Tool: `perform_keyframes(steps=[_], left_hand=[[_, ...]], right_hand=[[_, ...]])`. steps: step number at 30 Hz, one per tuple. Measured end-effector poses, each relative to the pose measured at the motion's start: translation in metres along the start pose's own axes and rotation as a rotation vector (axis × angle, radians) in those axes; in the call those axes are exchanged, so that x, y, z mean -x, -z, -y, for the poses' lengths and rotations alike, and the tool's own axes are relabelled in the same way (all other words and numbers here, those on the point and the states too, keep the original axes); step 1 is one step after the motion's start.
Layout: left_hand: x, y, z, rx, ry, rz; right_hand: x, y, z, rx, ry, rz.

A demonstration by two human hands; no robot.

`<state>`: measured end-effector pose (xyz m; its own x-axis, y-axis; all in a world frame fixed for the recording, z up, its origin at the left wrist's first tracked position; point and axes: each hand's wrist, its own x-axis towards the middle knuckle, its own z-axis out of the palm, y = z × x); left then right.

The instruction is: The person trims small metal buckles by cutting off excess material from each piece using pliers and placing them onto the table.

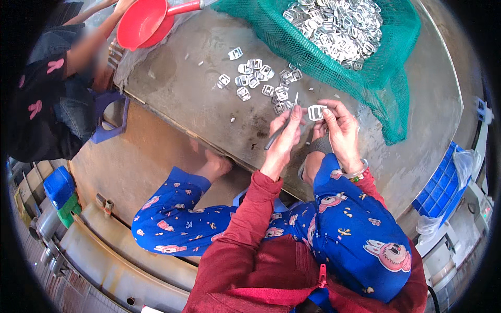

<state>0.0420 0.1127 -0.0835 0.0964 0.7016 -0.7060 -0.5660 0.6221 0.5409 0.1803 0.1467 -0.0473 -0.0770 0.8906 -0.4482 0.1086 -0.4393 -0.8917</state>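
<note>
My left hand (284, 130) is closed around a slim metal tool (274, 137) with a dark shaft and a thin, light tip pointing away from me. I cannot make out whether it is a file or a blade. Opposite it, my right hand (342, 128) pinches a silvery metal strap buckle (315, 112) with slots, held up between thumb and fingers. The tool tip and the buckle are a small distance apart. Just beyond my hands, several loose buckles (254, 80) are scattered on the grey work surface (182, 88).
A green mesh net (360, 78) at the far right holds a heap of metal buckles (339, 34). At the far left are red plastic scoops (143, 23) and another person's arm (96, 39). A blue crate (438, 182) stands beyond the right edge. Small white bits dot the surface.
</note>
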Motion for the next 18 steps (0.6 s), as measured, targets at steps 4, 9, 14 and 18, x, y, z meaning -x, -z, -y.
perform_keyframes(steps=[4,9,14,18], left_hand=[[0.002,0.006,-0.003,-0.009,-0.111,-0.108],[0.005,0.056,-0.023,-0.222,-0.292,-0.307],[0.022,0.075,-0.050,-0.077,-0.362,-0.435],[0.024,0.074,-0.053,-0.368,-0.434,-0.489]], right_hand=[[-0.006,0.002,0.013,-0.045,0.051,0.003],[-0.050,0.054,0.113,0.246,0.467,-0.331],[-0.039,0.018,0.074,0.556,0.482,0.003],[-0.069,-0.035,-0.033,0.686,0.395,0.233]])
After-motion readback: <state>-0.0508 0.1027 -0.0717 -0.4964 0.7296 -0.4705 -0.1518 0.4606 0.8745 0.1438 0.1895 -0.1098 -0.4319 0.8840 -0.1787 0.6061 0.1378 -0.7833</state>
